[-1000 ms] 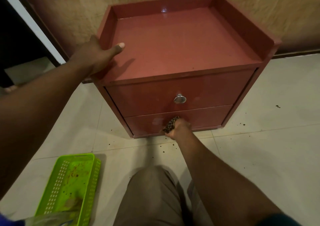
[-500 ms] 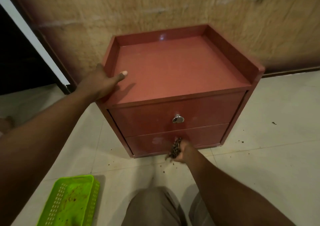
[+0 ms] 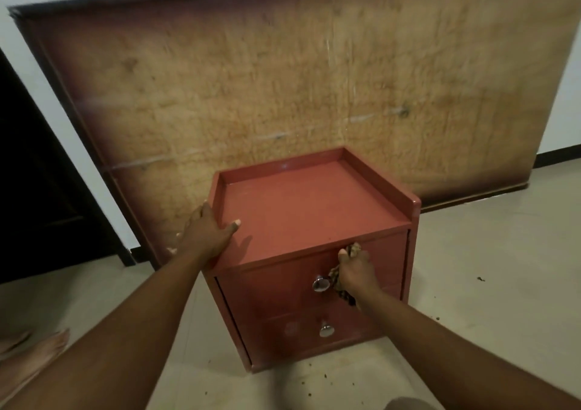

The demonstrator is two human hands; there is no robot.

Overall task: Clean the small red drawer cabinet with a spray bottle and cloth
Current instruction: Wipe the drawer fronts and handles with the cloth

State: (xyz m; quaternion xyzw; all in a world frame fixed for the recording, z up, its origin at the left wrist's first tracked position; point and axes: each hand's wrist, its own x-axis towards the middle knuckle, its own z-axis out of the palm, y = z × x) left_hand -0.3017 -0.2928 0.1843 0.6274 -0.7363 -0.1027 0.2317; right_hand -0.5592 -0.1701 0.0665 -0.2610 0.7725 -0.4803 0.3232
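The small red drawer cabinet stands on the tiled floor against a leaning wooden board. It has two drawers, each with a round metal knob: the upper knob and the lower knob. My left hand grips the cabinet's left top rim, thumb lying on the top. My right hand is closed on a patterned brown cloth and presses it on the upper drawer front, just right of the upper knob. No spray bottle is in view.
A large wooden board leans on the white wall behind the cabinet. A dark doorway is at the left. A bare foot rests at the lower left. Dark crumbs dot the floor tiles.
My right hand with the cloth has gone up from the lower drawer front to the upper drawer. The view pulled back and up; the green basket has left the frame.
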